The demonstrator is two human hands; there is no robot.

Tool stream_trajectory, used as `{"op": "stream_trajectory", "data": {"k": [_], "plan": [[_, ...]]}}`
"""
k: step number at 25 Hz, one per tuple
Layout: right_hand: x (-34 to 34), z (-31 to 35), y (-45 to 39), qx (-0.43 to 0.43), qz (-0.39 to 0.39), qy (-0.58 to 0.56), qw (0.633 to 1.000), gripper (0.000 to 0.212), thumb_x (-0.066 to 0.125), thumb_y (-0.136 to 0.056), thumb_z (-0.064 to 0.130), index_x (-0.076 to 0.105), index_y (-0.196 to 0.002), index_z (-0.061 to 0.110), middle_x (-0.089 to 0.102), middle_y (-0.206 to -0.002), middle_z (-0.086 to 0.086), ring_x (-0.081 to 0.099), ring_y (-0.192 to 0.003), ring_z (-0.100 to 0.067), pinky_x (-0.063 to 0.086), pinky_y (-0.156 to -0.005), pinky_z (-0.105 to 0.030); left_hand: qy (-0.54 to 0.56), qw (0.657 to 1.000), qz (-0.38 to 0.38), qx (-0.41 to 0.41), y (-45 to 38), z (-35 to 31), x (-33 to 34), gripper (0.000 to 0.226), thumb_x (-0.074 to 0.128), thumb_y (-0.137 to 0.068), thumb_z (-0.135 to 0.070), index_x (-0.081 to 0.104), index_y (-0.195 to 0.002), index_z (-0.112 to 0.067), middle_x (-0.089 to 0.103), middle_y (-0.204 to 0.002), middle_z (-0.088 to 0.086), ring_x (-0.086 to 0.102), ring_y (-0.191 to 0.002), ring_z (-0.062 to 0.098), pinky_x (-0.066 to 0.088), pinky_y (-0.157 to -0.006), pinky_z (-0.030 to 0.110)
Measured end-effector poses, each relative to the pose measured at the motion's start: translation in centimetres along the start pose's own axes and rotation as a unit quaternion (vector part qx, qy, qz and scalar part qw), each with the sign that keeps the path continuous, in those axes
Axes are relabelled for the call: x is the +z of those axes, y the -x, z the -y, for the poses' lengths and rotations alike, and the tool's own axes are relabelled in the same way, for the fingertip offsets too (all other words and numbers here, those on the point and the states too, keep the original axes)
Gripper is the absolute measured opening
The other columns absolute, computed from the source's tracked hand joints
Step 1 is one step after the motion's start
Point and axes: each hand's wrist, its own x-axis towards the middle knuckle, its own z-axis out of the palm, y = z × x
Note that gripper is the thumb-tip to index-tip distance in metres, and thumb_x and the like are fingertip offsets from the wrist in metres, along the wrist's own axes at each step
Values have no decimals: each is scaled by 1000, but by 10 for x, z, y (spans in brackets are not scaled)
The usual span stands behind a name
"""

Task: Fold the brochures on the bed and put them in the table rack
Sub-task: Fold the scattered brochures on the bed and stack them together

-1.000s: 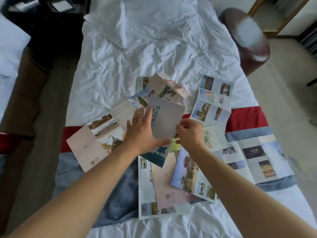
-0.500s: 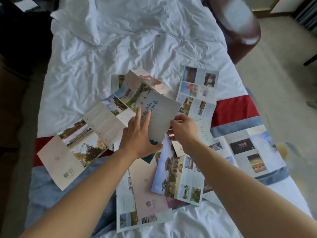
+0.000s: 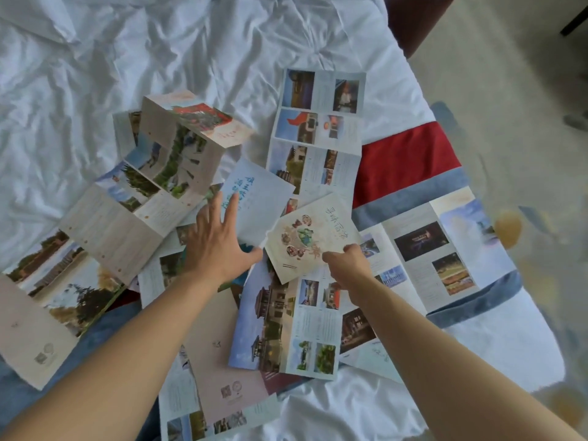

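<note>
Fingers of your left hand [image 3: 219, 246] spread flat, pressing on a pale blue folded brochure [image 3: 257, 198]; its long axis runs from near-left to far-right, blue lettering toward the far end. Your right hand [image 3: 346, 265] pinches the near corner of a cream brochure [image 3: 308, 237] with a food wreath print, tilted, long axis running away to the right. Both lie on the bed [image 3: 222, 52], amid unfolded brochures: a zigzag one [image 3: 165, 173] to the left, a long strip [image 3: 318, 132] beyond. Red and blue bed runner [image 3: 407, 167] to the right.
</note>
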Motion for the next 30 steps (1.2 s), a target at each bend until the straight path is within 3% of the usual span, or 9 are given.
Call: {"op": "stream_trajectory", "data": {"k": [5, 10, 12, 15, 18, 21, 27, 30], "plan": [[8, -7, -19, 60, -15, -116, 991, 48, 68, -87, 25, 36, -120, 14, 54, -117, -7, 61, -95, -27, 58, -77, -43, -17, 999, 17, 36, -21, -13, 11, 119, 66, -66, -70, 8, -156, -18, 8, -160, 14, 27, -138, 39, 41, -102, 55], [16, 10, -35, 127, -8, -202, 971, 64, 69, -84, 25, 37, -136, 5, 55, -116, -11, 65, -89, -28, 48, -56, -35, -37, 997, 35, 54, -31, -17, 16, 125, 69, -64, -70, 4, -156, -17, 6, -159, 15, 25, -139, 40, 38, -104, 55], [17, 11, -40, 145, -6, -226, 963, 54, 70, -86, 23, 45, -130, 5, 60, -103, -10, 66, -88, -26, 43, -53, -33, -47, 996, 39, 71, -31, -15, 19, 126, 69, -63, -71, 2, -156, -18, 5, -160, 16, 24, -140, 40, 37, -104, 55], [19, 12, -48, 145, -9, -245, 959, 29, 69, -88, 23, 53, -107, 8, 60, -88, -6, 62, -76, -20, 40, -51, -30, -45, 995, 53, 67, -30, -8, 24, 127, 67, -63, -73, 0, -156, -18, 1, -162, 16, 21, -143, 39, 37, -105, 55], [24, 20, -52, 118, -32, -276, 953, 12, 64, -90, 17, 55, -96, 12, 66, -94, -6, 65, -78, -20, 55, -55, -34, -36, 996, 56, 62, -30, -6, 27, 126, 66, -64, -73, 0, -156, -19, 0, -162, 15, 21, -143, 39, 37, -105, 55], [29, 28, -50, 69, -64, -330, 939, 23, 52, -93, 10, 53, -116, 15, 66, -106, -6, 68, -92, -28, 62, -76, -46, -8, 999, 36, 28, -32, -8, 20, 123, 66, -64, -72, 2, -156, -20, 5, -161, 13, 28, -137, 39, 41, -101, 55], [8, 36, -40, 14, -89, -354, 931, 32, 50, -91, 5, 53, -121, 16, 67, -109, -5, 70, -90, -27, 63, -73, -44, 118, 985, 26, -126, -41, -4, -6, 117, 72, -69, -62, 2, -155, -24, 6, -161, 9, 24, -139, 39, 35, -106, 58], [-4, 43, -37, -7, -74, -360, 930, 34, 47, -90, 1, 52, -121, 15, 67, -109, -7, 70, -91, -28, 63, -72, -44, 137, 980, 18, -147, -44, -2, -16, 116, 71, -69, -61, 1, -154, -26, 5, -161, 6, 23, -139, 38, 33, -106, 58]]}}
